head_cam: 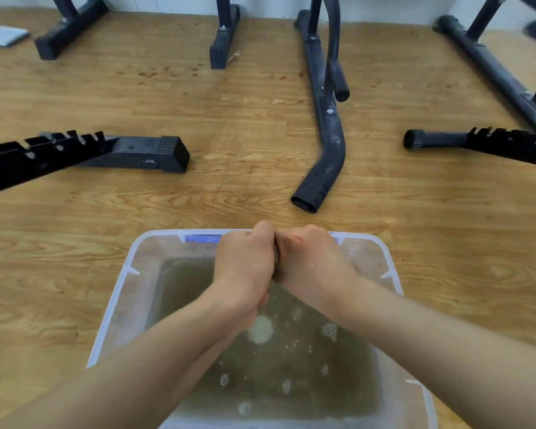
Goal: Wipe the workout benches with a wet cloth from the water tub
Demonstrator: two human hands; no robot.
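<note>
left hand [245,261] and right hand [310,258] clench dark cloth [275,258] above tub [124,292]

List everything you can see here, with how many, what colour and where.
tub: one, clear plastic, on the floor, bottom centre
water: murky brown with bubbles, in the tub
clip: one, blue, tub's far rim
cloth: one, dark, mostly hidden between the grips
bench frames: several, black, beyond the tub
notched bars: two, black, far left and far right
flat sheet: one, pale, top left corner
floor: light wood
left grip: one, bare hand, above the tub, curled round the cloth
right grip: one, bare hand, beside the left, curled round the cloth
</note>
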